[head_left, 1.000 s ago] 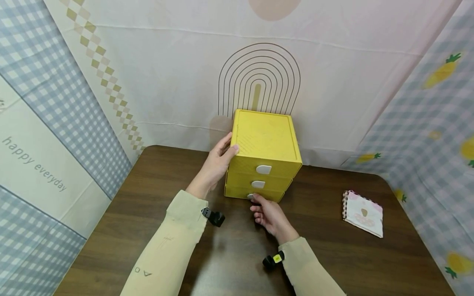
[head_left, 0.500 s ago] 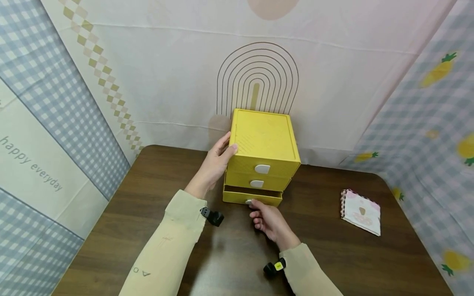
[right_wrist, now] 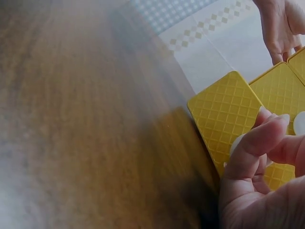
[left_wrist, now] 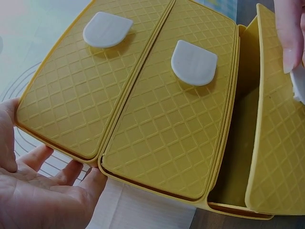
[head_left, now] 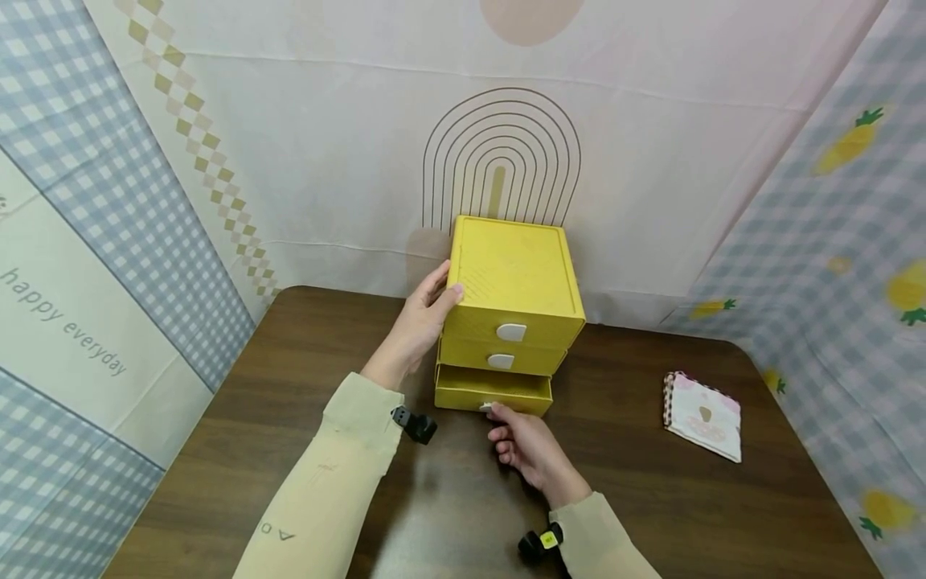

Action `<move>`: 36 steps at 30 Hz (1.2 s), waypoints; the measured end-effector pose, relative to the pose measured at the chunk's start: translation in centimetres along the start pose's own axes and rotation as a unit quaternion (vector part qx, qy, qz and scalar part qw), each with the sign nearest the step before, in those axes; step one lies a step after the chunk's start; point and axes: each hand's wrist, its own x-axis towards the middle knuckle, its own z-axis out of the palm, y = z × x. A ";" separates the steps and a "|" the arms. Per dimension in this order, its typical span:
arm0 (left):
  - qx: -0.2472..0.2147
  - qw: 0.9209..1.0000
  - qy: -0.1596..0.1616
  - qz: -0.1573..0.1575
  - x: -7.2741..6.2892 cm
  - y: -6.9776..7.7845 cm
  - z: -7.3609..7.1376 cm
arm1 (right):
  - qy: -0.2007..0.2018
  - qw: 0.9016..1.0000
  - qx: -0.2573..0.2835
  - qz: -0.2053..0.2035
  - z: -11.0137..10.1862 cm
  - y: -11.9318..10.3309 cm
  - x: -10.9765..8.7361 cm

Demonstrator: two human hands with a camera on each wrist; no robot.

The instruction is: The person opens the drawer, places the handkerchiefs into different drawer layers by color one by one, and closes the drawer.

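Observation:
A yellow cabinet (head_left: 517,265) with three stacked drawers stands on the table against the back cloth. My left hand (head_left: 419,326) holds its left side, thumb over the top edge and fingers along the side wall. The bottom drawer (head_left: 463,399) is pulled partway out, and its visible interior (left_wrist: 236,143) looks bare. My right hand (head_left: 534,450) pinches this drawer's white handle (head_left: 486,407) between thumb and fingers. White handles also mark the closed top drawer (head_left: 473,327) and middle drawer (head_left: 463,354).
To the right on the brown wooden table (head_left: 615,515) lies a folded white cloth (head_left: 703,418) with a checked edge. Patterned cloths (head_left: 347,161) hang behind and on both sides. A small black camera sits on each wrist.
The bottom drawer has gone from closed to partly out, drawn toward me by my right hand on its handle. My left hand stays on the cabinet's side.

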 end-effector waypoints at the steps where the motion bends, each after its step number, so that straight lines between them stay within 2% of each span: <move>1: -0.001 1.000 -0.001 0.001 0.0 0.0 0.0 | -0.002 1.000 -0.002 -0.001 0.0 0.1 -0.1; 14: -0.002 1.000 0.005 0.000 -0.1 0.2 -0.2 | -0.013 1.000 0.000 -0.004 0.2 0.6 -0.8; 26: -0.001 1.000 -0.003 -0.001 0.0 0.1 0.0 | -0.006 1.000 0.012 -0.003 0.2 0.8 -1.0; 36: 0.000 1.000 0.000 -0.004 -0.1 0.0 0.2 | -0.016 1.000 0.008 0.005 0.4 1.6 -2.2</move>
